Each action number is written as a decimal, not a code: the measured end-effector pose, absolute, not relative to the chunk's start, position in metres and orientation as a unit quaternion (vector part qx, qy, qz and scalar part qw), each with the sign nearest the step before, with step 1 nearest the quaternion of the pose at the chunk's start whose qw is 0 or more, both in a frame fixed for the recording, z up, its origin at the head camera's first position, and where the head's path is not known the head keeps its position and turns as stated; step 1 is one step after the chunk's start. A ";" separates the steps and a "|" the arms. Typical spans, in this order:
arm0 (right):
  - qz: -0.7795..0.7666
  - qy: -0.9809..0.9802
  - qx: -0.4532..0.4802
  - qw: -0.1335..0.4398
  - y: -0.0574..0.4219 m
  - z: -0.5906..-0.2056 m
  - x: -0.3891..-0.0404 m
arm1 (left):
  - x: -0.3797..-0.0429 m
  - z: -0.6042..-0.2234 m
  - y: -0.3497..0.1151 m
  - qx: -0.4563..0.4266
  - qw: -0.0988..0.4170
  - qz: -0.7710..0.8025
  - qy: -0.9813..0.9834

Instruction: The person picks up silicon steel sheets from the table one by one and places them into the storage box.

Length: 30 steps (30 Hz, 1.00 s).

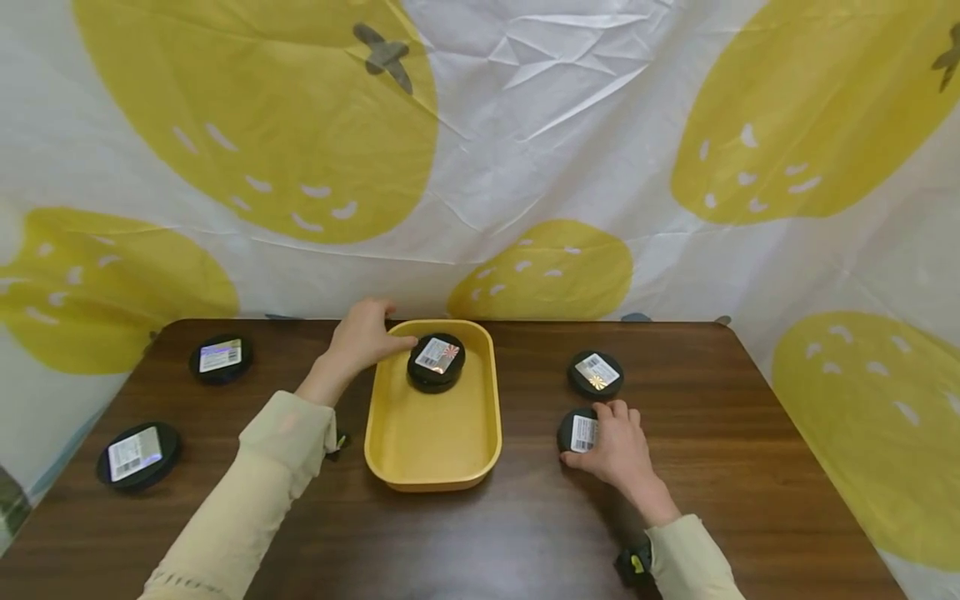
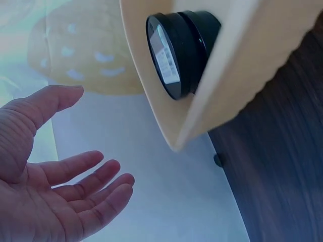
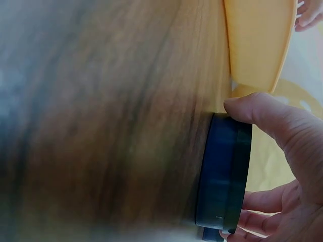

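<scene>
In the yellow tray point(image 1: 432, 481), two flat round black containers point(image 2: 185, 53) sit one on the other; the upper one point(image 1: 437, 357) has a white barcode label. My left hand point(image 1: 363, 337) hovers over the tray's far left rim, thumb and fingers spread apart with nothing between them. On the table to the right, my right hand point(image 1: 618, 446) grips another flat black container point(image 1: 579, 433) by its edge, thumb on one side and fingers on the other. It lies flat on the wood, its label partly covered by the fingers. Just beyond it is a similar black container point(image 1: 595, 373).
Two more labelled black containers, a far one point(image 1: 221, 360) and a near one point(image 1: 138, 456), lie at the left of the brown wooden table point(image 1: 525, 542). A white curtain point(image 1: 525, 167) with yellow fruit prints hangs right behind the table's back edge.
</scene>
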State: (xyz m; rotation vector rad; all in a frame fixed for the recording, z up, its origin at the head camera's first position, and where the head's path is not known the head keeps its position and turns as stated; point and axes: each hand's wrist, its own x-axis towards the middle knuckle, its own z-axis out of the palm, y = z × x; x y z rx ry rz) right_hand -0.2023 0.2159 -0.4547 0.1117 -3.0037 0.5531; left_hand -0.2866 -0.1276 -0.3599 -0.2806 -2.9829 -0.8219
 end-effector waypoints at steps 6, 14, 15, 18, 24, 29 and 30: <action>0.183 -0.982 0.035 0.036 0.213 -0.453 -0.203 | -0.285 -0.363 -0.139 -0.089 0.042 -0.266 -0.959; 0.190 -0.978 0.049 0.065 0.206 -0.440 -0.203 | -0.281 -0.364 -0.153 -0.086 0.053 -0.278 -0.955; 0.192 -0.978 0.051 0.070 0.205 -0.438 -0.203 | -0.281 -0.365 -0.156 -0.086 0.057 -0.285 -0.953; 0.197 -0.975 0.055 0.082 0.201 -0.430 -0.202 | -0.278 -0.367 -0.167 -0.084 0.076 -0.310 -0.944; 0.215 -0.969 0.068 0.098 0.193 -0.416 -0.202 | -0.269 -0.370 -0.187 -0.059 0.113 -0.360 -0.924; 0.224 -0.962 0.099 0.119 0.185 -0.402 -0.201 | -0.260 -0.372 -0.199 -0.040 0.103 -0.370 -0.922; 0.225 -0.961 0.105 0.123 0.182 -0.398 -0.202 | -0.258 -0.372 -0.201 -0.038 0.101 -0.369 -0.923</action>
